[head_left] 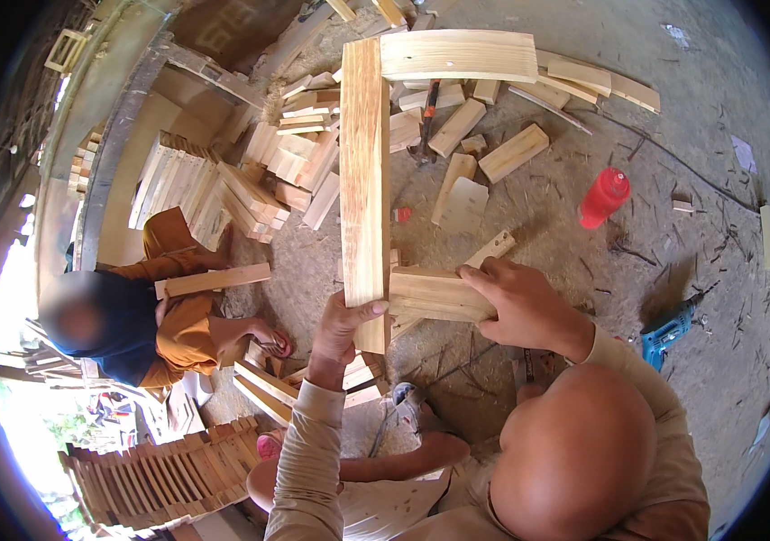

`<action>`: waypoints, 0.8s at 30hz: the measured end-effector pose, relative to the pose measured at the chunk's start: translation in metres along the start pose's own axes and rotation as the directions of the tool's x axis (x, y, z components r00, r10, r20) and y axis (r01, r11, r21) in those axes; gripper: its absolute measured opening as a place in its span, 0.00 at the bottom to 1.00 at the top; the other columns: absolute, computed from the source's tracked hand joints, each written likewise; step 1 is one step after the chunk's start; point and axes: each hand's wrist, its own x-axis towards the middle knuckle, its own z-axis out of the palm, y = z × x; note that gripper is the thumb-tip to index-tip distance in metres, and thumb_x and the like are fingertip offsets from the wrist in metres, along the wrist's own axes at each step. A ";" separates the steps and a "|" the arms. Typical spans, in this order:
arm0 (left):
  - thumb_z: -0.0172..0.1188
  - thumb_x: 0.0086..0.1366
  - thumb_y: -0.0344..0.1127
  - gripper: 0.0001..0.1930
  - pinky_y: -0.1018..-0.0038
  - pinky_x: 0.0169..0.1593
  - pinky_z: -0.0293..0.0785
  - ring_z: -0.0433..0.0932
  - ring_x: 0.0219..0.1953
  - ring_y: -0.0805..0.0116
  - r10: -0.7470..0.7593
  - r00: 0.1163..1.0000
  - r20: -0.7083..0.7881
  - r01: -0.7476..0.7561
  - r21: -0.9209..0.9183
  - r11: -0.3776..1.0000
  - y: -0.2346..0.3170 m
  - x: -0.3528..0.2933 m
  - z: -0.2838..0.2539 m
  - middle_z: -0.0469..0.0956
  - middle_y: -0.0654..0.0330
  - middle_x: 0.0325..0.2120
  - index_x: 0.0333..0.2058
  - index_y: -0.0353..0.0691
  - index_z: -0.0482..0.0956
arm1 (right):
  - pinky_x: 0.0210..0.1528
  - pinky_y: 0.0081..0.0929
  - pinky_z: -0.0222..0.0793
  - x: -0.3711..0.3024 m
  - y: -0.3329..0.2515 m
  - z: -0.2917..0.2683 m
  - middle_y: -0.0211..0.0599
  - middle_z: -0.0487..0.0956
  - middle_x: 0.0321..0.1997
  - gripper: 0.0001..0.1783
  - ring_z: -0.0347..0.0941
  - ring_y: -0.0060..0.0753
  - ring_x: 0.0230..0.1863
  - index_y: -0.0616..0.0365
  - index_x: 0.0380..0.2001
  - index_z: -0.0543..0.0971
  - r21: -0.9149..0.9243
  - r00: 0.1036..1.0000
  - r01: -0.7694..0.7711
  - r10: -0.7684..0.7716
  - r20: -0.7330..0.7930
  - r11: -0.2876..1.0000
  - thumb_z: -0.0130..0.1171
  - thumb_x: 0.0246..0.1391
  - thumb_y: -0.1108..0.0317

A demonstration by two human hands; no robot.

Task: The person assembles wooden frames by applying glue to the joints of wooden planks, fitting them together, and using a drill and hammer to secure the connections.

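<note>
My left hand [340,326] is closed round the near end of a long pale plank [364,171], with its thumb on the face. At the plank's far end a wide board [459,56] meets it squarely and points right. A shorter board [439,294] butts against the plank's right side near my left hand. My right hand [529,302] grips this shorter board by its right end, fingers over the top edge. The three pieces form a C-like shape held above the floor. Whether nails or glue join them I cannot tell.
A hammer [424,126] lies among loose wood offcuts [513,153]. To the right are a red bottle [604,197] and a blue power drill [671,332]. On the left another person [123,316] sits holding a board [214,280], near stacked planks [182,185] and a slatted wood row [164,473].
</note>
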 end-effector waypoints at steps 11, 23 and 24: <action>0.75 0.52 0.27 0.30 0.66 0.49 0.84 0.86 0.42 0.59 -0.040 0.998 0.054 0.034 0.114 0.993 0.003 0.010 0.016 0.83 0.48 0.43 0.53 0.24 0.75 | 0.42 0.45 0.76 -0.002 0.006 0.005 0.51 0.77 0.40 0.38 0.79 0.55 0.39 0.61 0.60 0.74 0.001 0.999 -0.047 0.047 0.006 0.999 0.69 0.39 0.70; 0.77 0.53 0.27 0.21 0.73 0.42 0.83 0.85 0.36 0.68 -0.128 0.990 0.062 0.110 0.235 0.966 -0.034 0.027 0.019 0.86 0.55 0.36 0.46 0.30 0.82 | 0.46 0.36 0.74 0.027 0.046 0.057 0.54 0.84 0.38 0.27 0.82 0.48 0.41 0.67 0.47 0.82 0.434 0.949 -0.299 0.219 0.226 0.850 0.75 0.46 0.59; 0.77 0.53 0.26 0.21 0.71 0.43 0.84 0.85 0.36 0.68 -0.133 0.989 0.070 0.114 0.224 0.968 -0.042 0.027 0.019 0.85 0.55 0.36 0.46 0.30 0.81 | 0.46 0.34 0.74 0.029 0.047 0.065 0.54 0.85 0.38 0.27 0.83 0.45 0.41 0.67 0.46 0.82 0.453 0.934 -0.336 0.232 0.270 0.826 0.75 0.46 0.60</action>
